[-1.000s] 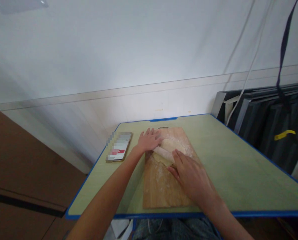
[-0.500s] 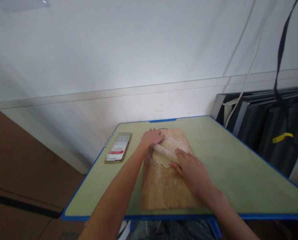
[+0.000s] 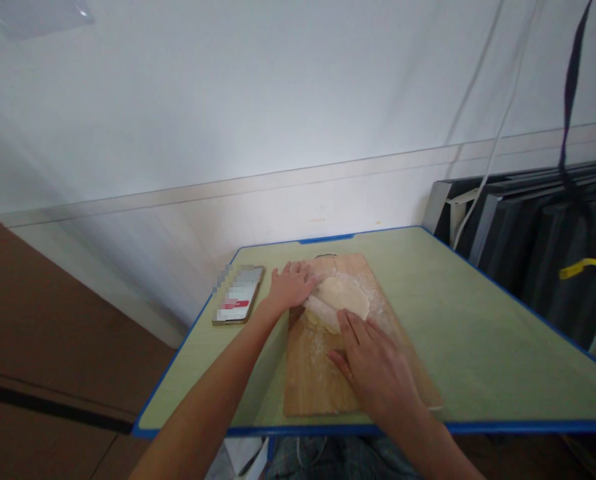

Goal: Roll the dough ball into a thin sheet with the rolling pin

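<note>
A pale, flour-dusted rolling pin lies slantwise across a flattened sheet of dough on a wooden board. My left hand rests over the pin's far-left end, its fingers stretched out past it and not curled round it. On the pin's near-right end lie the fingers of my right hand, extended, with the thumb apart over the board. Both hands cover the pin's ends. Most of the dough shows beyond the pin, and a thin edge shows on the near side. White flour is scattered around the dough.
A phone lies left of the board on the blue-edged green table. Behind the table stands a white wall. Dark panels lean at the right, near a hanging black strap.
The rolling pin and both hands have come nearer to me over the dough, baring more of its far part. My right hand now sits lower on the board. The view has shifted slightly.
</note>
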